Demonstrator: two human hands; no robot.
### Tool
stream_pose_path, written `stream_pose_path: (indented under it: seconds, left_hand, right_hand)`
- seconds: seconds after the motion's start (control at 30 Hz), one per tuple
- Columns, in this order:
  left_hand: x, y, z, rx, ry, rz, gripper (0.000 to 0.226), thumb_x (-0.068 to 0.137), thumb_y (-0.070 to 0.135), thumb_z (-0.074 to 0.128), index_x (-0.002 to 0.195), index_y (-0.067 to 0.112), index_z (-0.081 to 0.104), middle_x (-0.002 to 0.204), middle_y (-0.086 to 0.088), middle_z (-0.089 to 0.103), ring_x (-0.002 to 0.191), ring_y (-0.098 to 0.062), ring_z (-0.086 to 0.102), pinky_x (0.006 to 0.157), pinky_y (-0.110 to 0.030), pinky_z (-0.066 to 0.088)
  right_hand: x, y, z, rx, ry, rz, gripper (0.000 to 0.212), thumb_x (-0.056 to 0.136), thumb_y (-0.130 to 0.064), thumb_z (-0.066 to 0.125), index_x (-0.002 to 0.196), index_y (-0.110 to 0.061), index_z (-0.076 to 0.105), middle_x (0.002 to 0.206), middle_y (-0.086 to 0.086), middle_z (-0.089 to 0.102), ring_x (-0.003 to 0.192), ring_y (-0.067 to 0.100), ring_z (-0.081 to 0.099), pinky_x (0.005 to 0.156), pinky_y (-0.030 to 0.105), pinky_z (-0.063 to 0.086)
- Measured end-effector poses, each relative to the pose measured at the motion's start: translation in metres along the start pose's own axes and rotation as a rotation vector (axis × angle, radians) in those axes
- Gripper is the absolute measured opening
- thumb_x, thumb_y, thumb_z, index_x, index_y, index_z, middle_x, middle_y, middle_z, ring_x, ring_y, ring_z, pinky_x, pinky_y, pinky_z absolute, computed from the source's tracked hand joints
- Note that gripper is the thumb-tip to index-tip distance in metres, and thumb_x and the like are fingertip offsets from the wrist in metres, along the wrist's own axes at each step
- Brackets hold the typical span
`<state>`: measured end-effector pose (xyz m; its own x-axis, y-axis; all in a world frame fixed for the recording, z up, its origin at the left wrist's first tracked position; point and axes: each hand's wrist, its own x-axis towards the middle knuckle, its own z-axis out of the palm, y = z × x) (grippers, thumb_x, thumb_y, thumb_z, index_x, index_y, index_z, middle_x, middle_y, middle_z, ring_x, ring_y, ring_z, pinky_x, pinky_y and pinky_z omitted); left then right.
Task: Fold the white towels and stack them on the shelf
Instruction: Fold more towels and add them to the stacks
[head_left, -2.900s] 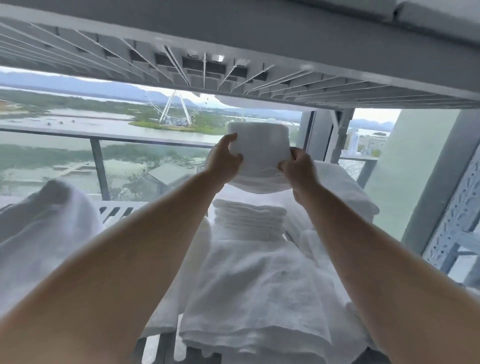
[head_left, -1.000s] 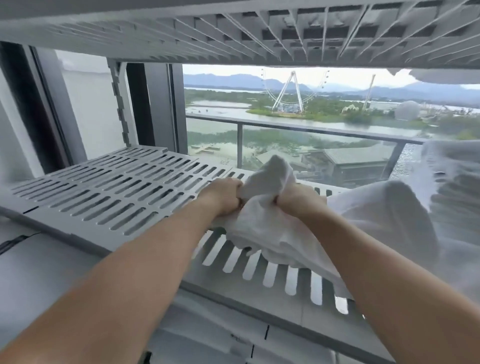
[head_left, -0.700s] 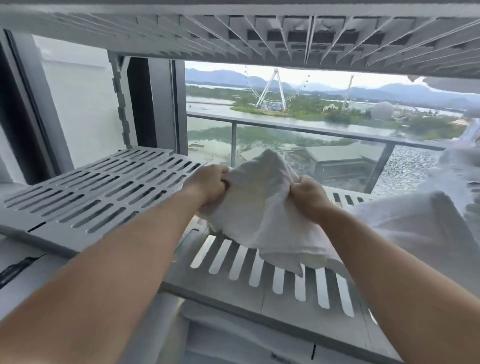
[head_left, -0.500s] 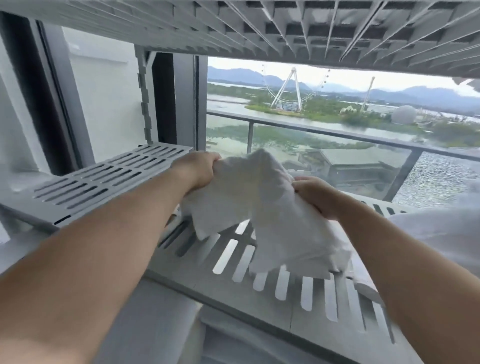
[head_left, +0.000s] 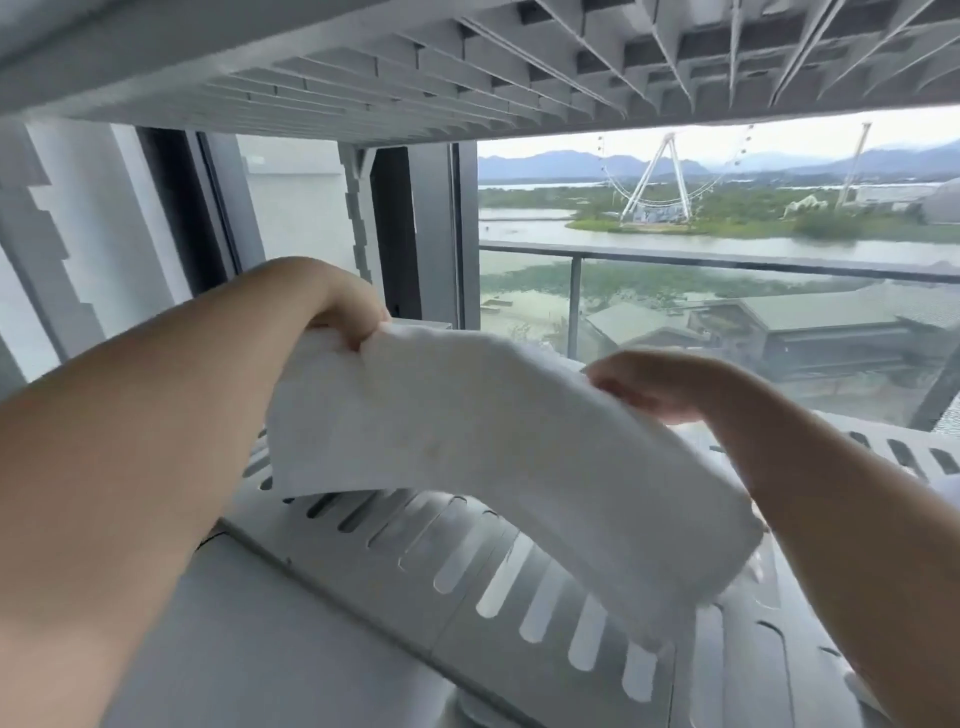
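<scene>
Towel (head_left: 498, 447): white, stretched out between both hands, held above the slotted shelf (head_left: 519, 582), sagging toward 5 o'clock (lower edge hanging free).
Left hand (head_left: 348, 312): at 10 o'clock of the towel, fingers pinching its upper corner.
Right hand (head_left: 654, 382): at 2 o'clock of the towel, pinching the top edge.
Upper shelf (head_left: 467, 62): ribbed underside, overhead at 12 o'clock.
Railing (head_left: 727, 262): behind glass, beyond the shelf at 1 o'clock.
</scene>
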<state>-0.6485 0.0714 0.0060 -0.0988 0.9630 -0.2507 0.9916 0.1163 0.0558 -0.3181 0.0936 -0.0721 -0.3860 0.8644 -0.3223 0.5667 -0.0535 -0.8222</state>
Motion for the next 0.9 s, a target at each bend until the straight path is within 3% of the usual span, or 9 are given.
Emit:
stream_pose_path:
  seconds: [0.13,0.27,0.37,0.53,0.63,0.7,0.77,0.83,0.9]
  left_hand:
    - [0.049,0.013,0.054,0.023,0.466,0.109,0.033,0.094,0.025,0.055,0.125,0.031,0.061,0.132,0.001,0.059,0.119,-0.026,0.056,0.103,-0.042,0.044]
    - [0.082,0.016,0.117,-0.097,0.269,0.274,0.024,0.097,0.038,0.057,0.120,0.036,0.064,0.135,0.000,0.059,0.103,-0.019,0.061,0.081,-0.031,0.048]
    - [0.089,0.006,0.130,-0.201,0.380,0.354,0.022,0.094,0.045,0.057,0.112,0.038,0.067,0.133,-0.001,0.059,0.102,-0.019,0.060,0.084,-0.034,0.048]
    - [0.090,-0.012,0.143,-0.258,0.306,0.527,0.028,0.096,0.047,0.053,0.119,0.043,0.068,0.145,0.010,0.055,0.131,-0.018,0.050,0.111,-0.041,0.037]
    - [0.086,-0.015,0.146,-0.315,0.297,0.679,0.030,0.098,0.037,0.050,0.120,0.039,0.070,0.147,0.013,0.052,0.136,-0.014,0.044,0.115,-0.041,0.031]
    - [0.081,-0.018,0.145,-0.342,0.251,0.767,0.038,0.092,0.033,0.049,0.124,0.036,0.070,0.150,0.010,0.049,0.138,-0.012,0.039,0.117,-0.037,0.025]
    - [0.081,-0.027,0.141,-0.353,0.171,0.818,0.042,0.088,0.032,0.054,0.126,0.039,0.067,0.151,0.012,0.045,0.137,-0.006,0.036,0.114,-0.029,0.021]
    - [0.085,-0.036,0.138,-0.301,0.139,0.817,0.040,0.089,0.032,0.061,0.128,0.043,0.063,0.152,0.014,0.044,0.139,-0.007,0.037,0.118,-0.032,0.023]
    - [0.088,-0.043,0.137,-0.271,0.209,0.805,0.036,0.089,0.031,0.063,0.125,0.040,0.065,0.144,0.013,0.054,0.133,-0.009,0.047,0.115,-0.035,0.035]
  right_hand:
    - [0.014,0.015,0.010,-0.477,0.442,-0.122,0.020,0.088,-0.004,0.057,0.096,-0.004,0.076,0.094,0.014,0.075,0.088,0.029,0.071,0.076,0.039,0.057]
    - [0.023,0.014,0.033,-0.402,0.539,-0.240,0.020,0.088,-0.026,0.067,0.080,-0.009,0.076,0.071,0.004,0.074,0.068,0.022,0.072,0.070,0.039,0.060]
    - [0.023,0.000,0.060,-0.537,0.499,-0.268,0.031,0.083,-0.048,0.072,0.071,-0.019,0.073,0.063,-0.006,0.071,0.060,0.008,0.067,0.055,0.025,0.050]
    - [0.022,-0.015,0.116,-0.916,0.376,-0.068,0.077,0.073,-0.086,0.051,0.082,-0.012,0.074,0.079,0.008,0.071,0.074,0.023,0.064,0.072,0.035,0.052]
    - [0.019,-0.018,0.147,-0.967,0.427,0.054,0.105,0.052,-0.099,0.043,0.122,-0.022,0.062,0.119,0.010,0.060,0.111,0.028,0.052,0.090,0.039,0.045]
    - [0.016,-0.015,0.165,-0.978,0.471,0.110,0.096,0.054,-0.091,0.042,0.121,-0.024,0.058,0.132,0.007,0.053,0.120,0.030,0.045,0.100,0.046,0.041]
    - [0.013,-0.010,0.175,-0.985,0.568,0.089,0.065,0.073,-0.064,0.050,0.122,-0.021,0.057,0.137,0.006,0.050,0.126,0.032,0.044,0.108,0.050,0.037]
    - [0.007,-0.003,0.176,-0.935,0.668,0.042,0.038,0.078,-0.031,0.054,0.114,-0.019,0.059,0.129,0.005,0.054,0.122,0.030,0.048,0.102,0.042,0.042]
    - [-0.002,0.004,0.177,-0.873,0.760,0.000,0.021,0.078,-0.015,0.052,0.099,-0.017,0.059,0.109,0.003,0.060,0.107,0.027,0.055,0.085,0.037,0.048]
